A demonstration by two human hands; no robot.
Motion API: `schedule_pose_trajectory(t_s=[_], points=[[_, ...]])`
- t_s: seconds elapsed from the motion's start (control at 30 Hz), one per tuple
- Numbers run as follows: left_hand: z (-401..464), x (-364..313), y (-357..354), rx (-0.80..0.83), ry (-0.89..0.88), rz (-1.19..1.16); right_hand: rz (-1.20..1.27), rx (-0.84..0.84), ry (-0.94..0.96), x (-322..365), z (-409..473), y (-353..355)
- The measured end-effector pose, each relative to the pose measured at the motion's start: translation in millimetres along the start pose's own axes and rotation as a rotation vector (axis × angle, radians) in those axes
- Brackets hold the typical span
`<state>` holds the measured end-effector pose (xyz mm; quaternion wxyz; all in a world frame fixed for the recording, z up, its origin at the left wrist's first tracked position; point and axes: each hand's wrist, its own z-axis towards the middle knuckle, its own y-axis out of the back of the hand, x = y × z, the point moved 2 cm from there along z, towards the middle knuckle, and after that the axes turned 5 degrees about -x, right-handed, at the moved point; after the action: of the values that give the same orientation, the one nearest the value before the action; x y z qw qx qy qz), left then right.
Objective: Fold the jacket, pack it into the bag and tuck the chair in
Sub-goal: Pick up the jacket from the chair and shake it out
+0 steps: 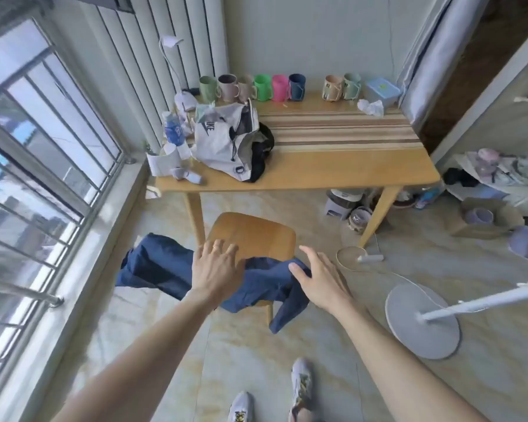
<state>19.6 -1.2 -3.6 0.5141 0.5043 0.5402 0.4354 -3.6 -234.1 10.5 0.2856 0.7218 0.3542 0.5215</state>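
A blue jacket (165, 269) hangs over the back of a wooden chair (256, 236), spilling to the left and down the right side. My left hand (217, 266) lies flat on the jacket at the chair back, fingers spread. My right hand (317, 275) hovers at the jacket's right part, thumb touching the cloth, fingers apart. A white and black bag (226, 144) sits open on the left part of the wooden table (348, 172) beyond the chair.
A row of coloured mugs (272, 86) lines the table's far edge, with clutter (174, 141) at its left end. A window (28, 147) runs along the left. A white fan base (421, 321) stands on the floor at right. Jars and a stool (345, 205) sit under the table.
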Motion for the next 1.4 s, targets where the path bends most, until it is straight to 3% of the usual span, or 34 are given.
schedule_pose_trajectory(t_s=[0.27, 0.43, 0.6, 0.73, 0.8, 1.07, 1.17, 1.4], points=[[66.3, 40.2, -67.2, 0.182, 0.369, 0.190, -0.035, 0.423, -0.240, -53.4, 150.5, -81.1], [75.7, 52.3, -84.8, 0.296, 0.452, 0.254, -0.060, 0.645, -0.405, -66.4, 192.7, -123.3], [75.9, 52.3, -87.3, 0.327, 0.484, 0.286, -0.091, 0.631, -0.434, -54.5, 197.5, -133.1], [79.1, 45.2, -73.7, 0.339, 0.474, 0.214, 0.349, 0.567, -0.570, -38.1, 199.1, -130.4], [84.1, 34.3, -59.9, 0.327, 0.481, 0.058, 0.544, 0.525, -0.582, -30.4, 202.3, -127.1], [94.6, -43.6, 68.3, 0.090, 0.379, -0.914, 1.039, 0.302, -0.196, 95.3, 131.7, 12.6], [85.9, -62.6, 134.8, -0.051, 0.350, -0.995, 1.129, 0.276, 0.073, 135.9, 77.0, 72.9], [50.4, -93.1, 289.9, -0.489, -0.016, -0.947, 0.845, 0.075, 0.573, 181.7, -28.4, 195.6]])
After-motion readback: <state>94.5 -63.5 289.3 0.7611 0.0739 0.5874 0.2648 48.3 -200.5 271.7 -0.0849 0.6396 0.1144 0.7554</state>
